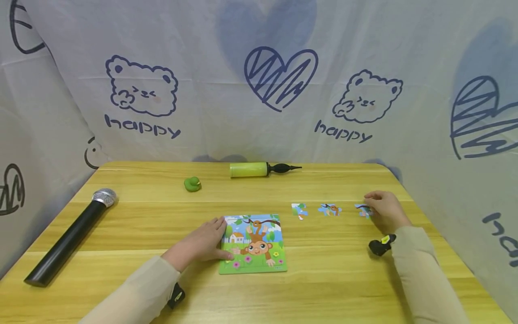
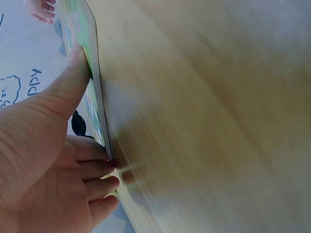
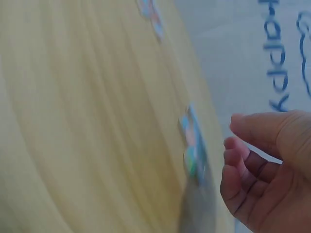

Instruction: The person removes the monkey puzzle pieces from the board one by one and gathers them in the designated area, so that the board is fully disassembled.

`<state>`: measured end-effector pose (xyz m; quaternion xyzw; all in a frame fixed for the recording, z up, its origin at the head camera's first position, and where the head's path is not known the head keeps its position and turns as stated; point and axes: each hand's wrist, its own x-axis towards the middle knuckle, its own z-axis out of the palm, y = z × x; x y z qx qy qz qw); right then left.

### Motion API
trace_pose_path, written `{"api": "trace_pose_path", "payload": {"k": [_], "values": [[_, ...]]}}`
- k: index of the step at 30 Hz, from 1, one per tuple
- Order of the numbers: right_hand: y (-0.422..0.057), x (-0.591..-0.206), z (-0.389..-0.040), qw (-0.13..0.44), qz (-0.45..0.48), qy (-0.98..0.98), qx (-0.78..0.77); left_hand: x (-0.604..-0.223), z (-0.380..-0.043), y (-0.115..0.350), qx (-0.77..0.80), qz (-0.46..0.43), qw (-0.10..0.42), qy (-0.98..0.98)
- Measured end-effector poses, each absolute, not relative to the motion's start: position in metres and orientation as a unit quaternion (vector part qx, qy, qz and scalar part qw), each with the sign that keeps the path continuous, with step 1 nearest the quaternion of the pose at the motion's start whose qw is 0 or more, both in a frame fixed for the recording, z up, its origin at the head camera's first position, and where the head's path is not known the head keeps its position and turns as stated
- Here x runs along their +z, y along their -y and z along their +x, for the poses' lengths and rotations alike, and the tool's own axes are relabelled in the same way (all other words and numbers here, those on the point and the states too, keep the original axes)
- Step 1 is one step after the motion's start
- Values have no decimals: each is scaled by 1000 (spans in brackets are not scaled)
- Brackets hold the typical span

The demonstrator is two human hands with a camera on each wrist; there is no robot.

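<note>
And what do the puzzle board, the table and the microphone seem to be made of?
Puzzle board: probably wood or thick cardboard, with a smooth printed top; its plain edge looks pale and stiff.
Table: wood or wood-look laminate, slightly satin; streaky grain shows.
Microphone: perhaps plastic or painted metal, its black handle smooth; the silver mesh head looks metallic.

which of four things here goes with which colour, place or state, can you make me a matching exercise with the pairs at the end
1. monkey puzzle
2. three loose pieces
3. microphone
4. hand pump

A. black and silver
B. yellow-green and black
C. touched by the left hand
D. in a row ending by the right hand

Pairs: 1-C, 2-D, 3-A, 4-B
</note>
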<state>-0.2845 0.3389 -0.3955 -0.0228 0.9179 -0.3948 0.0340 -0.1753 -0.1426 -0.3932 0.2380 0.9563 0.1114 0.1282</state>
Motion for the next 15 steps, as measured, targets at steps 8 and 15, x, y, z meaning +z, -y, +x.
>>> {"api": "trace_pose_path", "payload": {"k": [8,15], "values": [[-293,-384,-283,45,-64,-902,-424,-393,-175,143,112,240,127,-956],[-245,-375,-272,54,-128,-893,-429,-393,-175,143,111,240,128,-956]]}}
